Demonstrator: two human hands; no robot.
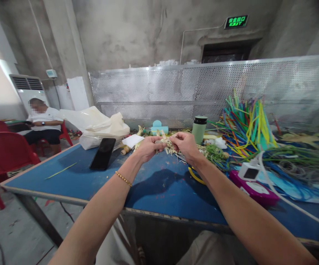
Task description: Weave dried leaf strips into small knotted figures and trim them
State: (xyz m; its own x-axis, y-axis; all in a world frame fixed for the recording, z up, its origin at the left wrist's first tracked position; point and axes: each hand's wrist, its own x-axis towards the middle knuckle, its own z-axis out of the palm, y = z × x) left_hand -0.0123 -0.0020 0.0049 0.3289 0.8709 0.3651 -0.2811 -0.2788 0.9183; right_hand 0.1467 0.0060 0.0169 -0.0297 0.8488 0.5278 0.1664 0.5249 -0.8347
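Note:
Both my arms reach forward over a blue table. My left hand and my right hand meet above the table's far middle, fingers pinched on a small bundle of pale straw-like strips held between them. A bead bracelet circles my left wrist. More pale strips and green strands lie on the table just behind and to the right of my hands.
A black phone lies left of my hands, a white plastic bag behind it. A green flask, a pile of coloured strips and a purple device sit right. A seated person and red chairs are at left.

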